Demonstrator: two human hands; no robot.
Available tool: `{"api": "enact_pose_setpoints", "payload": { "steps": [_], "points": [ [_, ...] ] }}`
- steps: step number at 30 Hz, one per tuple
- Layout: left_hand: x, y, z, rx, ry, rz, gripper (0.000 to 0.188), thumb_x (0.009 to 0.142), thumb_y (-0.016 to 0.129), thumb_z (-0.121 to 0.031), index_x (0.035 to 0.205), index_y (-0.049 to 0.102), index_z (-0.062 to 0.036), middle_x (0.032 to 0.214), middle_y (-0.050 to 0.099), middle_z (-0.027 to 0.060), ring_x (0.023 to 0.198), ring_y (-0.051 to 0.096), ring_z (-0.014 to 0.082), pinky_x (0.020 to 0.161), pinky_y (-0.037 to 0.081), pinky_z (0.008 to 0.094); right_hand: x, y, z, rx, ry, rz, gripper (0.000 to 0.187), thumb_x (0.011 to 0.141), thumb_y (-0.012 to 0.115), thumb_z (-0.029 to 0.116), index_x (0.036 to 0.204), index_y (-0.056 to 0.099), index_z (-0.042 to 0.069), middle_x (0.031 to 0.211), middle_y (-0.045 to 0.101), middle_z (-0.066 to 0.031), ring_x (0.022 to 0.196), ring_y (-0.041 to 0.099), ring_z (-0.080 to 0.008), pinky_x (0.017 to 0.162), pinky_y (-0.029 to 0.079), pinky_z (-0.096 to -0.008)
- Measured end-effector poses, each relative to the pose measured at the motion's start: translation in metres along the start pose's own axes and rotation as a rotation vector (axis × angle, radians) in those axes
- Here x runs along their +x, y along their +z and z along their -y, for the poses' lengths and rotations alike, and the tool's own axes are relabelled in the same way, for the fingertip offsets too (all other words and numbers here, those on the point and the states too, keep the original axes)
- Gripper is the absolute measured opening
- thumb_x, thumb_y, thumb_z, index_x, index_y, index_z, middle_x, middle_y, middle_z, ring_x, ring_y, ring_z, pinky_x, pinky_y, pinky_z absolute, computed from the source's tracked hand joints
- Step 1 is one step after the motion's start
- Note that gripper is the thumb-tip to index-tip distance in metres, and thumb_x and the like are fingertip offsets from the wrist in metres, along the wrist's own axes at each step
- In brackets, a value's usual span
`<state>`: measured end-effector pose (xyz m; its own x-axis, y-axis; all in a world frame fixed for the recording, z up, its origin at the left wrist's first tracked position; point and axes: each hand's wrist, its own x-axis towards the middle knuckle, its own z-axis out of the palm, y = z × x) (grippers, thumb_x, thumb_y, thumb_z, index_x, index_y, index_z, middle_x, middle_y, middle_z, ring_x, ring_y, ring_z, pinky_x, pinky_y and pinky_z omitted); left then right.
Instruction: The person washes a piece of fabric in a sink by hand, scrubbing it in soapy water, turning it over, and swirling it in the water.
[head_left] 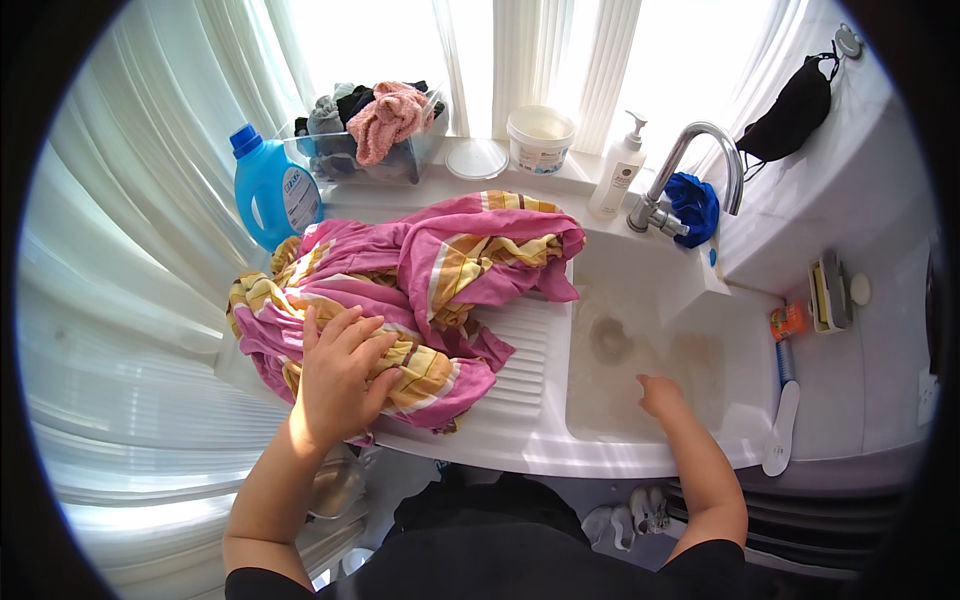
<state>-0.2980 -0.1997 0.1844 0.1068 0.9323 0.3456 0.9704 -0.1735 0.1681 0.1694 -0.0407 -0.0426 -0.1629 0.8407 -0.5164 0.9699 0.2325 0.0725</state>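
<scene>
A bunched pink cloth (pixel 350 245) with yellow and white patterned bands lies over the ribbed drainboard (pixel 518 375) of a white sink. My left hand (pixel 345 365) rests on its near side, open, with the fingers spread. To the right, the sink basin (pixel 640 260) holds cloudy, greyish water (pixel 630 345), with a round drain dimly showing. My right hand (pixel 660 397) is low in the basin, at the water. One finger or thumb points left; the others are curled under or hidden, so their closure is unclear. No object shows in it.
A blue detergent bottle (pixel 262 200), a clear bin of clothes (pixel 375 160), a white tub (pixel 540 138) and a pump bottle (pixel 617 175) line the back. The curved faucet (pixel 685 150) has a blue cloth (pixel 695 208) beside it. A white-handled brush (pixel 782 428) lies on the right rim.
</scene>
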Motion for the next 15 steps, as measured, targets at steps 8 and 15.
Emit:
{"api": "enact_pose_setpoints", "payload": {
  "steps": [8, 15],
  "points": [
    [0.076, 0.023, -0.024, -0.153, 0.04, -0.15, 0.031, 0.078, 0.073, -0.021, 0.102, 0.067, -0.0037, 0.11, 0.065, 0.0134, 0.107, 0.059, 0.0326, 0.095, 0.04, 0.0508, 0.018, -0.013, -0.023, 0.008, -0.058, 0.218, 0.026, 0.078, 0.073, 0.026, 0.101, 0.073, 0.013, 0.092, 0.072, -0.0097, 0.086, 0.068, -0.0263, 0.078, 0.054, -0.0393],
    [0.17, 0.085, -0.039, -0.009, 0.016, -0.067, 0.037, 0.079, 0.07, -0.026, 0.108, 0.067, -0.0027, 0.115, 0.065, 0.016, 0.109, 0.058, 0.0348, 0.094, 0.043, 0.0466, 0.059, -0.175, 0.088, 1.068, -0.28, -0.685, 0.022, 0.082, 0.068, 0.023, 0.092, 0.072, 0.004, 0.084, 0.07, -0.0113, 0.081, 0.066, -0.025, 0.075, 0.052, -0.0361]
  ]
}}
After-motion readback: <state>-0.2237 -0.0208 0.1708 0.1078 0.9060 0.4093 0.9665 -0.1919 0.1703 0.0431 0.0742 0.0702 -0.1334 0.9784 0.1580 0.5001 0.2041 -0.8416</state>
